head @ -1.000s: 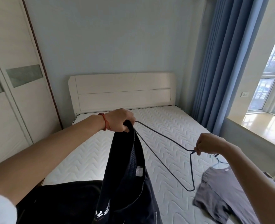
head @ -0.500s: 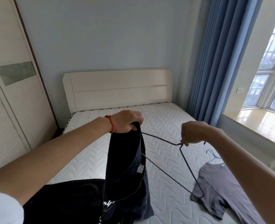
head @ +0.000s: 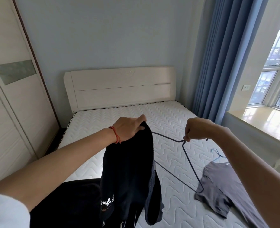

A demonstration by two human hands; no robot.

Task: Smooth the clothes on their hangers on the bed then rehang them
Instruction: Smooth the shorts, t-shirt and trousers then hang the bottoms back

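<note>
The dark wire hanger is held up in the air over the bed, its long bottom bar slanting from high on the left, where one end disappears into the black garment, down to the right and nearer, where its bent corner hangs just over the grey shirt. Its neck points up and right into the right hand, whose fingers are curled tight and pinch the wire at the twist; the tip of the hook pokes out on the far side of that fist. The left hand, with a red cord at the wrist, has its fingers bent over the top of the black garment and grips the cloth there, the fabric bunched below the palm, so the hanger's left shoulder sits just under those fingers, though whether they touch the wire itself is hard to say from here. The garment hangs straight down from that grip, with white lettering near its lower edge. The grey shirt lies flat on the right side of the mattress, on a pale blue hanger whose hook points towards the far end. Behind stand the cream headboard, a wardrobe on the left and blue curtains on the right.
</note>
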